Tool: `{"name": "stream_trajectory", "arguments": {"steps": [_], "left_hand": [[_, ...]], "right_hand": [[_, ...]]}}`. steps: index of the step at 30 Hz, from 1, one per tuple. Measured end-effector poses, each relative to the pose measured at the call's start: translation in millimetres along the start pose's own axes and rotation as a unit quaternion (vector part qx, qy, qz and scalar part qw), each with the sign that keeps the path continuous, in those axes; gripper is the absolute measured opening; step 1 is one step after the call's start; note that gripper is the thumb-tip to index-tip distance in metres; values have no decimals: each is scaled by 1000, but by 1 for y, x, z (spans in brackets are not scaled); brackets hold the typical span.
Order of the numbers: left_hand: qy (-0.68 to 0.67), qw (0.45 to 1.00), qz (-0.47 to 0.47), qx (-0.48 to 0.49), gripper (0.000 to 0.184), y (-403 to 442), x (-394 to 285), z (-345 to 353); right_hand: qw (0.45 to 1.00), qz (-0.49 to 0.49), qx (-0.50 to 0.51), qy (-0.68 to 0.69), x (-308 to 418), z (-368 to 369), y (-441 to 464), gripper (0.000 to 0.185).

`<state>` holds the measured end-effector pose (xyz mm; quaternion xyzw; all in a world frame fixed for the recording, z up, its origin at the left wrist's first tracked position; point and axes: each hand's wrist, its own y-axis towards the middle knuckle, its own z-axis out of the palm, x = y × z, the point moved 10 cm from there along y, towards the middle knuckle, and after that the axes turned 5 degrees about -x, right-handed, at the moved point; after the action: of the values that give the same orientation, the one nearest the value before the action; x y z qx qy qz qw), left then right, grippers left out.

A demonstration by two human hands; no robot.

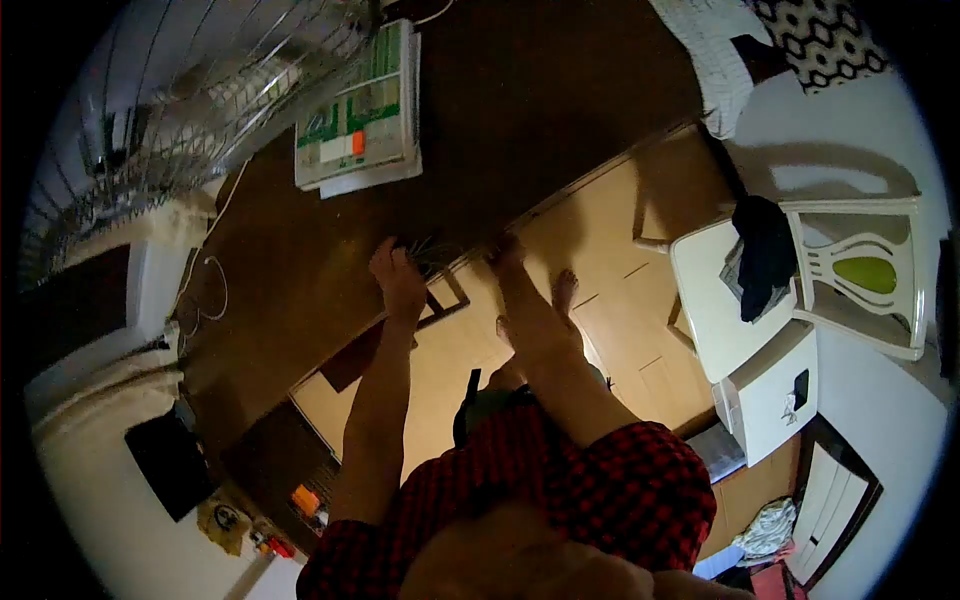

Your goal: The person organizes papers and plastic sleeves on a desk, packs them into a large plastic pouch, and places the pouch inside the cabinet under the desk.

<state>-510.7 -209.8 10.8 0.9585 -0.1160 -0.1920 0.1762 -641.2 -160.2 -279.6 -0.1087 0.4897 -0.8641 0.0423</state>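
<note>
My left hand [396, 275] is low over the edge of the dark brown surface [480, 110], its fingers curled. Right beside its fingertips lies a small tuft of thin strands [428, 254], too dark to name; whether the hand grips it is hard to see. My right hand [507, 254] is at the same edge, on the other side of the strands. Shadow hides its fingers.
A stack of flat green-and-white boxes [360, 130] lies on the dark surface, near a wire rack [240, 100]. A white cord [222, 215] trails there. To the right stands a white chair [725, 290] with dark cloth [765, 255]. My feet are on the light wood floor [620, 330].
</note>
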Motion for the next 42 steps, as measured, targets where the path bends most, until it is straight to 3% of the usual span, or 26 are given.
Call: {"name": "stream_trajectory", "arguments": {"steps": [1, 4, 8, 10, 11, 13, 14, 16, 17, 19, 20, 23, 25, 28, 30, 34, 36, 37, 39, 40, 42], "left_hand": [[51, 996, 68, 16, 23, -1, -10, 3], [46, 994, 92, -46, 23, -8, -2, 2], [-22, 997, 32, -64, 22, -10, 6, -14], [-132, 983, -89, -90, 17, -15, 24, -30], [-133, 982, -99, -92, 17, -25, 17, -42], [-232, 914, -334, 4, 12, -76, 36, -40], [-230, 910, -344, 3, 12, -98, 43, -42], [-403, 801, -441, 35, 10, -160, 65, -18], [-402, 797, -449, 29, 10, -178, 77, -21], [-466, 728, -500, 49, 11, -208, 90, -19], [-426, 690, -577, 95, 9, -218, 94, -20], [-476, 654, -585, 61, 9, -211, 98, -28], [-467, 657, -590, 34, 14, -207, 93, -30], [-528, 659, -533, 59, 22, -191, 81, -6], [-374, 842, -380, 84, 25, -170, 69, -3], [-375, 848, -340, 155, 27, -170, 46, 19], [-355, 884, -262, 155, 28, -160, 35, 23], [-356, 885, -260, 153, 28, -154, 33, 20], [-360, 831, -334, 262, 33, -154, 30, 34], [-363, 831, -329, 263, 33, -159, 34, 46], [-237, 911, -27, 337, 35, -181, 26, 113]], "right_hand": [[1000, 0, 0, 7, 4, -2, -3, 25], [1000, 9, -6, 25, 4, -17, -21, 25], [999, 5, -33, 37, 13, -47, -54, 25], [999, 0, -40, 19, 18, -59, -63, 25], [999, -4, -39, -9, 21, -66, -63, 25], [997, -11, -37, -72, 24, -77, -66, 25], [993, -10, -35, -111, 26, -81, -66, 25], [980, -12, -33, -198, 29, -93, -68, 25], [970, -12, -34, -240, 31, -98, -72, 25], [937, -14, -30, -349, 39, -106, -76, 25], [915, -16, -27, -401, 44, -110, -79, 25], [849, -15, -23, -528, 56, -122, -89, 24], [809, -12, -17, -587, 63, -129, -96, 24], [773, -8, -10, -634, 67, -135, -109, 24], [767, -8, -5, -642, 64, -136, -120, 24], [774, -33, 66, -628, 48, -124, -133, 26], [771, -42, 97, -628, 42, -130, -129, 26], [773, -21, 105, -625, 33, -131, -129, 27], [776, -8, 113, -620, 21, -119, -139, 28], [762, -14, 133, -633, 16, -102, -160, 29], [705, -9, 181, -685, 5, -91, -169, 34]]}}
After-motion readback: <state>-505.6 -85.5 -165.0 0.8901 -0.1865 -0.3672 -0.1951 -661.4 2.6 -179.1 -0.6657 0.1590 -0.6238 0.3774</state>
